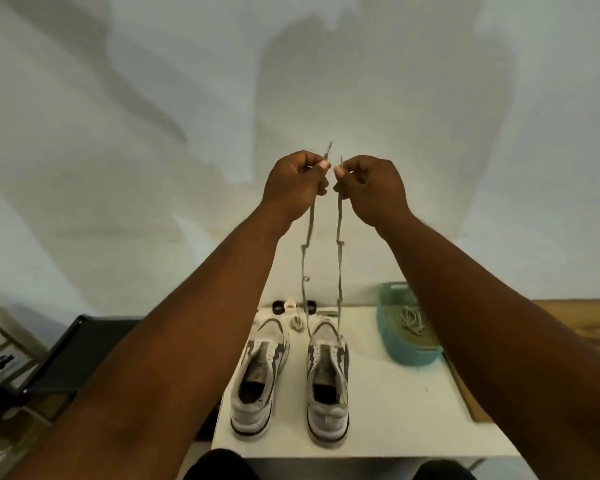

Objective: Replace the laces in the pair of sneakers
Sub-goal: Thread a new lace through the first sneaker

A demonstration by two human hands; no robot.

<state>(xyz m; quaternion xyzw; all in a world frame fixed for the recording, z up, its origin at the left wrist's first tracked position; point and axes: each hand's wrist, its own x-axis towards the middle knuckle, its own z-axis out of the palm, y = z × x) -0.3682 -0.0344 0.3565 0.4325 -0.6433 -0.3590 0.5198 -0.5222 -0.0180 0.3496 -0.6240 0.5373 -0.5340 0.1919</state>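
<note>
Left sneaker (260, 372): no lace, toe toward table (395, 410) far edge. Left hand (297, 183) and right hand (369, 188) each pinch one lace (339, 258) end, raised; strands hang vertical into right sneaker (328, 379) front eyelets. Judgement: threading barely begun. Basket (392, 344), right edge, holds loose laces.

The right forearm (492, 306) is hiding part of the basket (392, 351) at the surface's right edge; small items (293, 306) along its far edge are staying too tiny to identify.
</note>
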